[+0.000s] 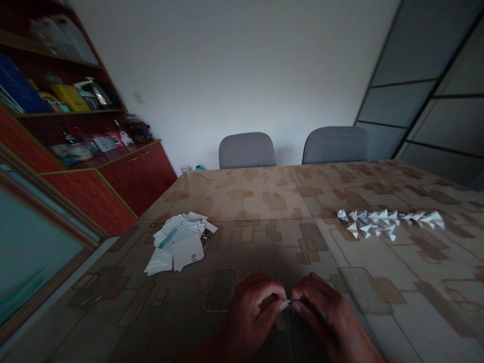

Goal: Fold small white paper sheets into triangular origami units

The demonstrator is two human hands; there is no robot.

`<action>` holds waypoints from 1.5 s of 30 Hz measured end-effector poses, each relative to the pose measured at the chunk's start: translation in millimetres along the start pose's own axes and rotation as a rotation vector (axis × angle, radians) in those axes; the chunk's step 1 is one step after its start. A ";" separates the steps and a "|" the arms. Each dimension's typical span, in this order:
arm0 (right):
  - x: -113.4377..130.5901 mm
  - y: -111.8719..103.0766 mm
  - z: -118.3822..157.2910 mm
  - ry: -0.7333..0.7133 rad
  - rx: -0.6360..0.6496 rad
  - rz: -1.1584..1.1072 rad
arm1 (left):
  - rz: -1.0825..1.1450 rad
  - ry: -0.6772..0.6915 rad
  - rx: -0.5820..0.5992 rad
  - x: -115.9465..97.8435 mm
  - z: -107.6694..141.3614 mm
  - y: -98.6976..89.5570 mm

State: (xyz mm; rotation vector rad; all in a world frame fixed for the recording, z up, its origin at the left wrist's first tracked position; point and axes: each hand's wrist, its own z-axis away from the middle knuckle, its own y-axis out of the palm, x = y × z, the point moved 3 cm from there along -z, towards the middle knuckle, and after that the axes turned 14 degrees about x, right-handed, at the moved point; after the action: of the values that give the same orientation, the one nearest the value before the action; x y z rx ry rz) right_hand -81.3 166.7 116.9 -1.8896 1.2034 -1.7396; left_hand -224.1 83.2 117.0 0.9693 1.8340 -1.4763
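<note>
My left hand [257, 307] and my right hand [321, 307] meet above the near part of the table, fingertips pinched. Between them shows a tiny pale sliver, a small folded piece of paper [289, 301], mostly hidden by my fingers. Both hands are closed on it. To the left lies a loose pile of white paper sheets [188, 251], some with print and one with a green stripe. Over to the right, several small folded paper pieces [383, 218] with pointed tips stand in two rough rows.
The table [260, 196] has a brown patterned cloth. Two grey chairs [247, 150] stand behind its far edge, before a white wall. A reddish wooden cabinet [139, 174] with loaded shelves is at the left. Dark-framed sliding panels [408, 96] are at the right.
</note>
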 end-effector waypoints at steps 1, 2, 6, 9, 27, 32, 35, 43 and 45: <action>-0.8 0.1 0.2 0.015 0.000 -0.025 | 0.052 -0.038 -0.012 2.1 0.0 0.7; -2.0 0.1 0.3 0.039 0.000 -0.062 | 0.109 -0.082 -0.023 4.6 0.0 1.8; -8.1 -0.3 1.2 0.158 -0.034 -0.232 | 0.341 -0.202 0.011 14.2 0.0 11.7; -8.0 -1.4 1.6 0.147 -0.058 -0.226 | 0.373 -0.219 -0.014 18.4 1.4 17.3; 9.6 -7.4 -0.5 -0.115 -0.034 0.042 | 0.085 -0.226 -0.104 2.9 3.8 8.9; 5.2 -4.8 -1.6 -0.122 -0.038 0.075 | 0.071 -0.180 -0.093 2.1 4.5 13.1; 5.0 -3.3 -2.4 -0.145 -0.024 0.079 | 0.060 -0.177 -0.096 3.4 5.2 15.3; 4.6 -4.4 -2.5 -0.113 0.008 0.080 | 0.061 -0.217 -0.086 8.3 7.6 17.8; 4.3 -3.1 -2.4 -0.120 0.038 0.103 | 0.079 -0.213 -0.068 8.3 7.0 18.8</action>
State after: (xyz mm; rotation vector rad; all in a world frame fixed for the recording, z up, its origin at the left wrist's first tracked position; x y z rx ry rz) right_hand -82.7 166.1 122.5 -1.8473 1.1928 -1.5616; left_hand -213.2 80.1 98.4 0.8091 1.6639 -1.4025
